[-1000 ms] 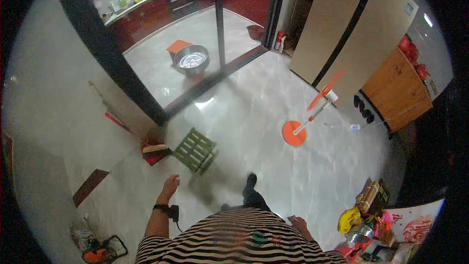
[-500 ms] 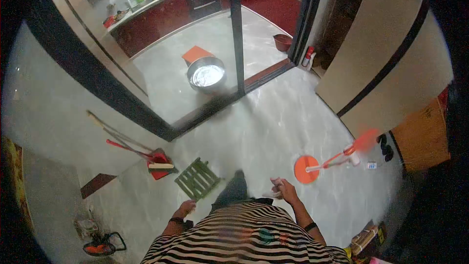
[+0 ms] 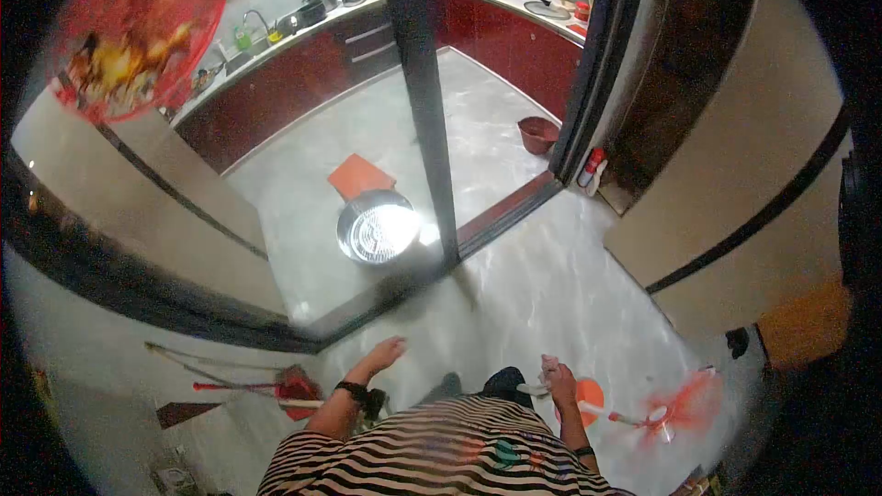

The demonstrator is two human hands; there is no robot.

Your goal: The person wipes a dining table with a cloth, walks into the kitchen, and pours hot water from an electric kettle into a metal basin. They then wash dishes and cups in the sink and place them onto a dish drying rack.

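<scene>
My left hand [image 3: 386,351] is out in front of me on the left, above the pale floor near the dark door track. Its fingers look loosely extended, with nothing visible in them. On the right, my right hand [image 3: 562,389] is closed around a crumpled pale cloth [image 3: 535,389], part of which sticks out past the fingers. Behind that hand is the orange round base [image 3: 588,397] of a stand fan, whose orange head [image 3: 684,409] is blurred.
A dark door post [image 3: 418,83] and floor track lie ahead. Past them are a shiny round metal basin [image 3: 349,237], an orange panel [image 3: 360,176], a brown bucket [image 3: 538,133] and red cabinets [image 3: 285,84]. A broom and dustpan [image 3: 296,390] are at left, a red bottle [image 3: 591,165] by the doorway.
The view has moved toward the doorway and tilted up. My left hand has swung forward and up; my right hand still has the cloth. The green stool has left view.
</scene>
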